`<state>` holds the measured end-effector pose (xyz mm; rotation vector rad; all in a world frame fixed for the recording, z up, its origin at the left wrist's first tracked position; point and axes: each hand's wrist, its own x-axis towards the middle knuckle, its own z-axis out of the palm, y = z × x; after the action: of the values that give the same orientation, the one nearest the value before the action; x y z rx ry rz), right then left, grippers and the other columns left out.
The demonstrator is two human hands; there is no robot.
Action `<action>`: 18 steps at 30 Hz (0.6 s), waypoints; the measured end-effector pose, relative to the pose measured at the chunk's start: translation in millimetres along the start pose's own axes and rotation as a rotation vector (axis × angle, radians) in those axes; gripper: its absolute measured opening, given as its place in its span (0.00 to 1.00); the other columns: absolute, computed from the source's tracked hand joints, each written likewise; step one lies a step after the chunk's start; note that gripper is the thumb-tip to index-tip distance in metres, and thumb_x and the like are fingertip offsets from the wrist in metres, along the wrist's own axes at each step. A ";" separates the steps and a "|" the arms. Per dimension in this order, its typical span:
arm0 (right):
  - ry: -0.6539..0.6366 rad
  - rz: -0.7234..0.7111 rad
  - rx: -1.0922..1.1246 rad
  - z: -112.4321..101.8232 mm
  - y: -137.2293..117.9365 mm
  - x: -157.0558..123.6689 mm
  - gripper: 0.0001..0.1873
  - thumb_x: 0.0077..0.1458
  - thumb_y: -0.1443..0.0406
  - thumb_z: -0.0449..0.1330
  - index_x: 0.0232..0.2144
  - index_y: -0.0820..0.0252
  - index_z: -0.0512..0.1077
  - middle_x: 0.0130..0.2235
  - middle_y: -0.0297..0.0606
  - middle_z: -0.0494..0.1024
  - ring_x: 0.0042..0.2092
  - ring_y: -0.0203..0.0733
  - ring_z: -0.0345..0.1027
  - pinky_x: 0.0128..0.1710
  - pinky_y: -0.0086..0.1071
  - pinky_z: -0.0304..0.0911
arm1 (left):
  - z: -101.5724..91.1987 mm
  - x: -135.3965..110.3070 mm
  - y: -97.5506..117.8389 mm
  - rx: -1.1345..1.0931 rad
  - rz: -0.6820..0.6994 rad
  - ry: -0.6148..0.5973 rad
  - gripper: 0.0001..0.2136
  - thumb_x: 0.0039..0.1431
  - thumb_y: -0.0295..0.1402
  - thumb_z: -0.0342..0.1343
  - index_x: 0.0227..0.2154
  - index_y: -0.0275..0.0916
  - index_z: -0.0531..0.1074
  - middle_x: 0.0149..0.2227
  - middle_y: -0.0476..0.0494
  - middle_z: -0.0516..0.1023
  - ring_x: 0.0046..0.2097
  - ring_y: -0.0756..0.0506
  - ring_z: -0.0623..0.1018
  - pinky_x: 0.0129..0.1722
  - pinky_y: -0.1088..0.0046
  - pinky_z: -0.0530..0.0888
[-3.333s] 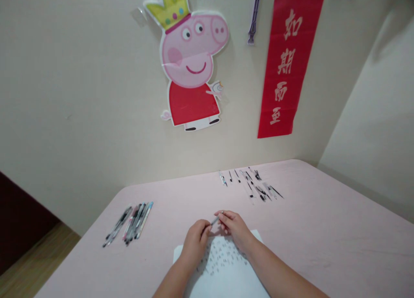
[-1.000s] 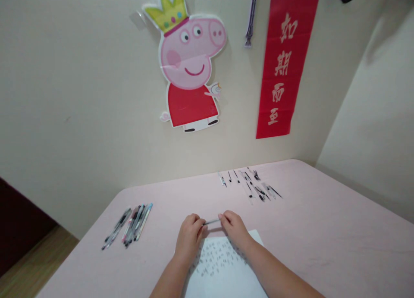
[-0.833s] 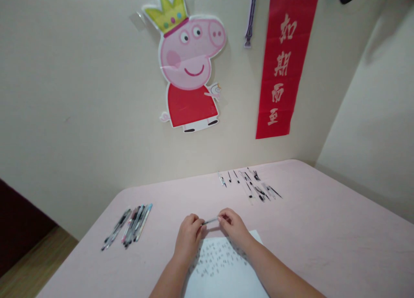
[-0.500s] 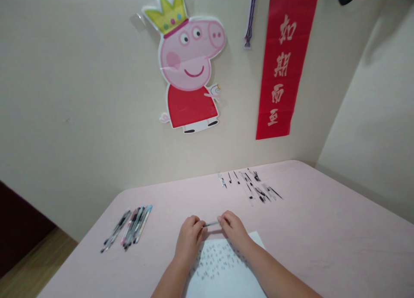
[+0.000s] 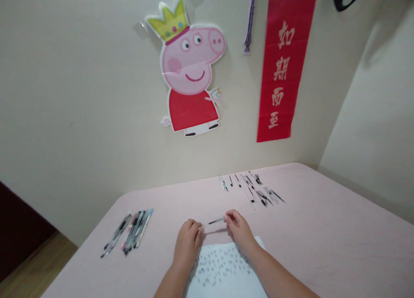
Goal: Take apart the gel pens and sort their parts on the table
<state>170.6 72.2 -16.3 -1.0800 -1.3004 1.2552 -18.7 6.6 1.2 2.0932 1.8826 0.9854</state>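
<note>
Both my hands are over the near middle of a pink table [image 5: 323, 229]. My right hand [image 5: 237, 226] pinches one end of a thin dark pen refill [image 5: 215, 221], which sticks out to the left. My left hand [image 5: 186, 242] is closed around a clear pen part at its fingertips, a short gap from the refill's free tip. A white sheet with scribbled marks [image 5: 223, 270] lies under my wrists.
A row of assembled pens [image 5: 129, 231] lies at the left of the table. Several loose pen parts [image 5: 254, 188] are spread at the far side. On the wall hang a cartoon pig cutout [image 5: 189, 71] and a red banner [image 5: 281, 65].
My hands have drawn apart. The refill, earlier bridging both hands, now sticks out of my right hand alone, clear of the left. The view has tilted slightly.
</note>
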 end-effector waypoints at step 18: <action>-0.021 0.074 0.108 1.0 -8.4 -1.8 0.16 0.45 0.52 0.59 0.28 0.58 0.66 0.23 0.29 0.67 0.21 0.32 0.57 0.17 0.25 0.51 | 1.1 -0.3 0.9 -0.094 -0.096 0.092 0.09 0.56 0.32 0.50 0.39 0.39 0.71 0.39 0.43 0.72 0.41 0.44 0.74 0.42 0.66 0.72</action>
<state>170.1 69.8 -8.0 -1.0481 -1.2034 1.3793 -17.3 6.5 0.6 1.9174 1.9192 1.1423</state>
